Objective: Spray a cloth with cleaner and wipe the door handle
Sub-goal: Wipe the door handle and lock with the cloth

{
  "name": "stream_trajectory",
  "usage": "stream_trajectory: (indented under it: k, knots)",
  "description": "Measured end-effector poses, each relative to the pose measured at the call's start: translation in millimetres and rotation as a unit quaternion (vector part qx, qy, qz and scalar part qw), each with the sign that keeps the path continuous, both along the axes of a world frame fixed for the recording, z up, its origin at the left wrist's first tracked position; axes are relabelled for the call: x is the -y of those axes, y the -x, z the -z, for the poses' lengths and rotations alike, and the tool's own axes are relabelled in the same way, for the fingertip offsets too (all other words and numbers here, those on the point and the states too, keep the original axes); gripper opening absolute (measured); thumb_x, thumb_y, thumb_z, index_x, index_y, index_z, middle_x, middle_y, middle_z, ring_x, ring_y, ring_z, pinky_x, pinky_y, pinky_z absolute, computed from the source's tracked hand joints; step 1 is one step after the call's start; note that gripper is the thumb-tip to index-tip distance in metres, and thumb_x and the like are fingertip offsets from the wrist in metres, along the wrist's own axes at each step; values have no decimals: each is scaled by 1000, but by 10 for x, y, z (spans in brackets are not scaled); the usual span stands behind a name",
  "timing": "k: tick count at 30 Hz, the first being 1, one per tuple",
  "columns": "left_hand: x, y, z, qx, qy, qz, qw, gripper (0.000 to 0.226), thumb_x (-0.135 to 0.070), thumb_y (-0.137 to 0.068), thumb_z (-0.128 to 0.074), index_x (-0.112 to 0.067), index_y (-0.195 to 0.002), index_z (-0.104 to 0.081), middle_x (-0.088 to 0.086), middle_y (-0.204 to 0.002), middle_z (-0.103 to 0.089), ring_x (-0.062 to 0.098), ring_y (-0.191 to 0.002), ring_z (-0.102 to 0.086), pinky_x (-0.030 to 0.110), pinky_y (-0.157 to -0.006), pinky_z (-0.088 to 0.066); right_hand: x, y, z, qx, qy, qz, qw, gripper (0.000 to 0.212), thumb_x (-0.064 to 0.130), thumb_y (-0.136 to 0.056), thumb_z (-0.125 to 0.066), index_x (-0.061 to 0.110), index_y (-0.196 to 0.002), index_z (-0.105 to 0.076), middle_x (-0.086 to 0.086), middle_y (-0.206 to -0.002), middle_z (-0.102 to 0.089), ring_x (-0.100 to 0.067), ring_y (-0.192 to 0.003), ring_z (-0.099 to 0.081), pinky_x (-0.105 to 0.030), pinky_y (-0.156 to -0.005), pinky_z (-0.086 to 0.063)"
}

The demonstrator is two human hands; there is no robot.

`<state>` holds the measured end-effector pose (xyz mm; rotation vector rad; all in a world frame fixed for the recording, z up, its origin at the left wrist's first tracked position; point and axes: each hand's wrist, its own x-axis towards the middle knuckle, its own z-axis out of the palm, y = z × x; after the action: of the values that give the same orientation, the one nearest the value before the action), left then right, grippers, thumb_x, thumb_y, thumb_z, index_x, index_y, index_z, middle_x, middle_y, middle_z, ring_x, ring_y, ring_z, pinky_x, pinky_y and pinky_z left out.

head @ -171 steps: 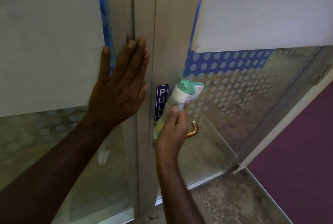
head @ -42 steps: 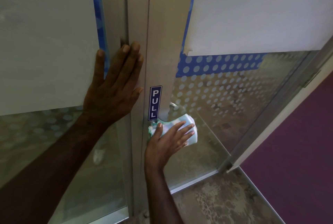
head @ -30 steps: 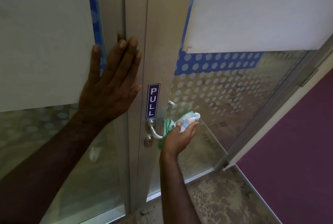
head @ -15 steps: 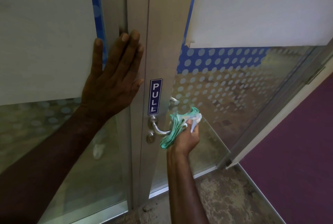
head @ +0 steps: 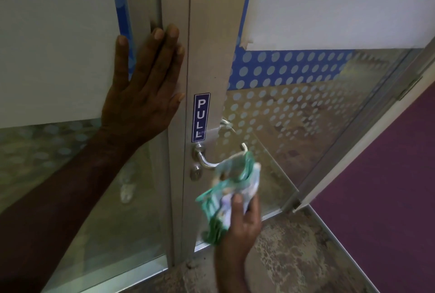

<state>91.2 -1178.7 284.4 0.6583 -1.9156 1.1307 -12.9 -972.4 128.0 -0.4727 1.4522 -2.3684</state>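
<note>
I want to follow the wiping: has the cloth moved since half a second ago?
Yes. The cloth, gripped by the right hand, has dropped lower relative to the PULL sign.

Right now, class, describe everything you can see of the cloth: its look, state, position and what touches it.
The cloth is a crumpled, bunched rag, green and white with a faint printed pattern, soft and limp like thin fabric. The right hand grips its lower part, thumb across the front. Its upper edge rises to the free end of the metal door handle and hides the tip, though motion blur leaves contact unclear. It hangs in front of the dotted glass door panel, off the floor.
</note>
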Motion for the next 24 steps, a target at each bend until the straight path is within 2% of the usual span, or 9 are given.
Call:
stream_trajectory:
  k: [2,3,6,8,11,14,17,21,24]
  knots:
    - [-16,12,-6,-3,-3,-1,1000,71,-39,-113,-40,3,-166,-17,25,-171,-20,42,-158,-22,67,-124,-2,91,404,-138,-218,-63,34,973,50,33,-92,-62,24,-140,-58,-6,-134,-67,-30,-124,-64,-61,-101,-51]
    - [-26,16,-10,-5,-5,-2,1000,71,-39,-113,-42,3,-165,-19,26,-171,-20,42,-158,-23,69,-123,-8,195,584,-217,-350,-98,24,931,54,36,-96,-58,24,-148,-51,-3,-147,-58,-29,-137,-54,-65,-112,-39]
    - [-41,11,-15,-5,-17,1,1000,72,-39,-113,-41,4,-166,-17,25,-171,-15,39,-159,-14,71,-123,-11,502,837,-235,-632,-215,-29,744,56,46,-102,-46,24,-153,-43,3,-164,-35,-19,-154,-27,-63,-123,-15]
    - [-38,7,-16,-4,-20,3,1000,72,-39,-113,-40,3,-166,-15,24,-172,-12,37,-159,-7,69,-124,-7,617,849,-126,-672,-279,-11,686,62,45,-102,-45,19,-157,-35,-3,-168,-24,-22,-157,-18,-62,-123,-16]
    - [-26,12,-13,-5,-13,4,1000,72,-39,-113,-39,3,-166,-15,25,-172,-14,37,-159,-8,67,-125,-1,740,726,31,-626,-352,56,694,75,46,-103,-40,8,-161,-13,-13,-171,-8,-27,-159,-5,-54,-128,-9]
    - [-24,17,-15,-3,-13,5,1000,72,-40,-114,-38,2,-166,-14,24,-172,-13,38,-159,-9,65,-125,2,837,540,101,-616,-346,70,704,60,30,-104,-34,9,-159,-24,-12,-168,-21,-23,-158,-15,-55,-124,-19]
    - [-28,13,-9,-3,-23,5,1000,72,-40,-114,-37,2,-166,-13,23,-172,-10,36,-160,-6,66,-125,1,849,439,176,-642,-299,55,704,55,21,-103,-46,15,-157,-34,-7,-166,-30,-22,-156,-23,-53,-123,-24]
    - [-40,17,-26,-11,-17,5,1000,69,-37,-113,-42,3,-165,-22,24,-171,-20,37,-158,-14,69,-123,-13,672,704,218,-742,-230,32,629,59,14,-96,-66,19,-151,-47,-5,-161,-40,-25,-153,-31,-55,-120,-31]
    - [-49,26,-32,-20,-6,4,1000,66,-36,-112,-42,3,-164,-26,24,-169,-27,39,-157,-23,68,-123,-14,484,917,227,-783,-208,7,586,47,25,-101,-56,24,-148,-51,-2,-161,-41,-27,-153,-29,-61,-118,-29]
